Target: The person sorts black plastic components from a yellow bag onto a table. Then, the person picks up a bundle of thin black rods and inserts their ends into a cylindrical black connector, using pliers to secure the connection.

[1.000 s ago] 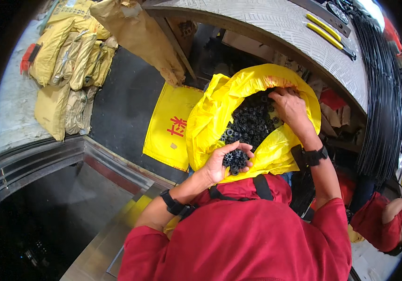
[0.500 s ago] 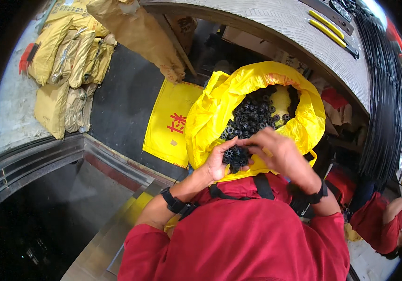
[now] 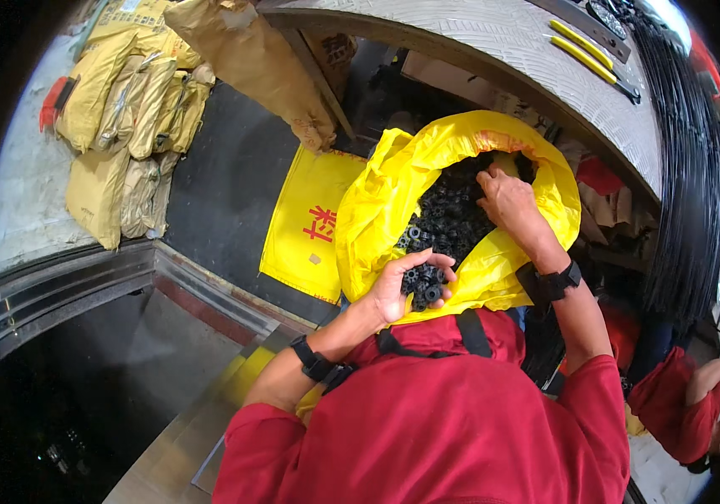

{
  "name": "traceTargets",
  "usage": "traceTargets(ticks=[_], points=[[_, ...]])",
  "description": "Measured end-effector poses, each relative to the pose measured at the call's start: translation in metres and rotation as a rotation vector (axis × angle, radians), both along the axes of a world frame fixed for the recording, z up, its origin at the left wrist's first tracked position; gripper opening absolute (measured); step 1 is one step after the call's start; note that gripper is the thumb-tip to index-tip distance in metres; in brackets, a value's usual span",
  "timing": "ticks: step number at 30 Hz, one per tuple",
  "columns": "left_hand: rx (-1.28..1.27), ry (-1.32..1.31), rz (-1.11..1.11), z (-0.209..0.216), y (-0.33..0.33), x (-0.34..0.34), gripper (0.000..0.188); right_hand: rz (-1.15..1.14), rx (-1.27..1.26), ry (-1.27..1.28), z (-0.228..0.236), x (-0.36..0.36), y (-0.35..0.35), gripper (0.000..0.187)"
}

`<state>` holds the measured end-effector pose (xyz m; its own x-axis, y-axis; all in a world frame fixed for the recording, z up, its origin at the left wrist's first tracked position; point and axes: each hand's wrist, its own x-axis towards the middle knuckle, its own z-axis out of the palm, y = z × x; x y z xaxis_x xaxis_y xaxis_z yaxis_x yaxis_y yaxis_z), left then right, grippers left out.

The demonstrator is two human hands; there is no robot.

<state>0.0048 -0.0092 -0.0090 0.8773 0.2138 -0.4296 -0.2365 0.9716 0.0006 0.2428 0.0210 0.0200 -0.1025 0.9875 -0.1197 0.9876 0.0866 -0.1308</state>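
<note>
A yellow plastic sack [image 3: 368, 206] stands before my body, its mouth rolled open around a heap of small black ring-shaped parts [image 3: 452, 202] with centre holes. My left hand [image 3: 392, 286] is cupped at the near rim, fingers curled around a cluster of the same black ring-shaped parts [image 3: 424, 286]. Inside the sack's far right side, my right hand [image 3: 508, 200] bends its fingers down at the heap. Whatever those fingertips hold, if anything, is hidden.
A workbench [image 3: 494, 42] beyond the sack carries yellow-handled pliers [image 3: 582, 55]. Long black strands [image 3: 683, 176] hang at right, near another person in red [image 3: 670, 395]. Stacked yellow packages [image 3: 125, 109] and a flat yellow sack [image 3: 301, 227] lie left. A brown paper sack [image 3: 251, 63] leans against the bench.
My right hand has moved from beside my left hand, up and away into the sack. My left hand stays by the near rim, still holding black parts.
</note>
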Motion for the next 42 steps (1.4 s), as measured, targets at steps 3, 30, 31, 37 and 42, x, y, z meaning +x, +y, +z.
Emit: traceTargets(ticks=[3, 30, 31, 37, 42], points=[[0.002, 0.017, 0.007, -0.001, 0.001, -0.003, 0.039, -0.005, -0.017, 0.019, 0.004, -0.004, -0.001, 0.024], [-0.016, 0.084, 0.045, 0.007, 0.005, -0.006, 0.037, -0.040, 0.099, 0.202, 0.043, 0.012, -0.021, 0.012], [0.039, 0.096, 0.030, 0.010, 0.005, -0.002, 0.036, -0.003, 0.100, 0.134, 0.024, 0.026, -0.027, 0.013], [-0.158, 0.064, 0.043, 0.003, 0.006, -0.006, 0.033, -0.038, 0.076, 0.246, 0.019, 0.007, -0.032, 0.020], [-0.166, 0.066, 0.095, 0.018, 0.025, -0.007, 0.030, -0.058, 0.219, 0.265, 0.002, 0.011, -0.041, 0.015]])
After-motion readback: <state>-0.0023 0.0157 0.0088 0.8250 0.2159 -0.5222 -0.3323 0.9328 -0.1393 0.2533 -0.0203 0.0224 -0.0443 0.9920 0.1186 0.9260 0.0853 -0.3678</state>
